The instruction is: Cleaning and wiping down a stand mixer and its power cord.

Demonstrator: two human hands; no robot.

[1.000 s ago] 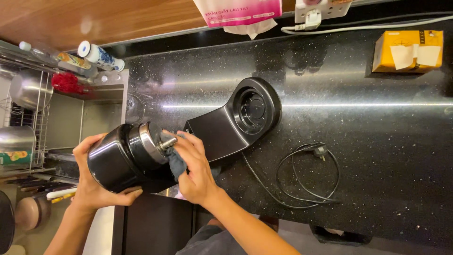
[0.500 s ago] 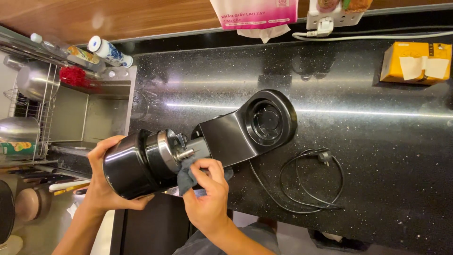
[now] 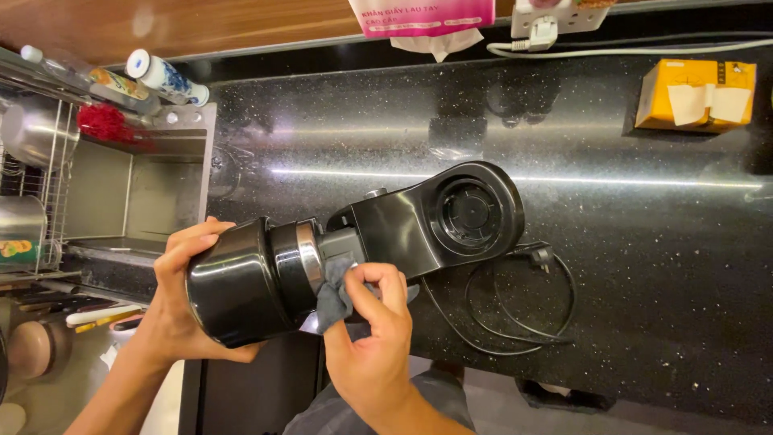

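A black kitchen appliance (image 3: 419,229) lies on its side on the dark speckled counter (image 3: 628,201), its round base facing up at the right. My left hand (image 3: 181,298) grips the glossy black cylindrical end (image 3: 237,282), which hangs over the counter's front edge. My right hand (image 3: 374,338) presses a small grey cloth (image 3: 332,296) against the appliance's neck, just beside its chrome ring (image 3: 310,256). The appliance's black power cord (image 3: 515,310) lies looped on the counter to the right of my right hand.
A steel sink (image 3: 129,193) sits at the left, with bottles (image 3: 165,76) at its back and a dish rack with metal pots (image 3: 28,185) beside it. A yellow box (image 3: 696,95) stands at the back right. A wall socket with a white plug (image 3: 547,20) is above.
The view has shifted, so everything sits further right and lower. My right hand has slid the cloth down along the appliance's neck. My left hand keeps its grip on the cylinder.
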